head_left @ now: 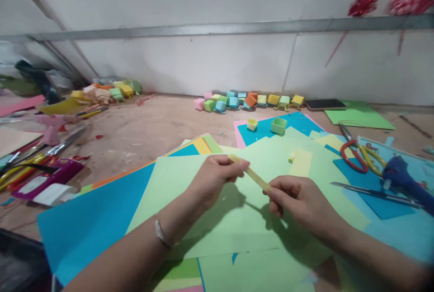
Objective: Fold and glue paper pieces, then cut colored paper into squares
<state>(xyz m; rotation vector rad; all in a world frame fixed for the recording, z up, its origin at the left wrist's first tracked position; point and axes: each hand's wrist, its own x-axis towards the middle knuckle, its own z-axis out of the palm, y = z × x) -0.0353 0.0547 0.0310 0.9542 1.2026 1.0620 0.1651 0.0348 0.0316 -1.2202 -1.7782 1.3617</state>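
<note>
A narrow yellow paper strip [257, 178] is stretched between my two hands, above a light green paper sheet [190, 183]. My left hand [222, 172] pinches its upper left end between thumb and fingers. The lower right end is pinched by my right hand [290, 195]. Beyond my right hand, a tiny yellow folded piece [291, 157] lies by a pale yellow paper rectangle [301, 163]. Farther back, a small yellow paper box [252, 124] and a green paper box [278, 125] sit on blue paper.
Scissors [354, 156], a craft knife [376, 194] and a blue glue gun [405, 179] lie at right. Small folded paper figures [233, 102] line the wall beside a phone [325, 104]. A pink glue gun [50, 128] and a purple device [50, 179] are at left.
</note>
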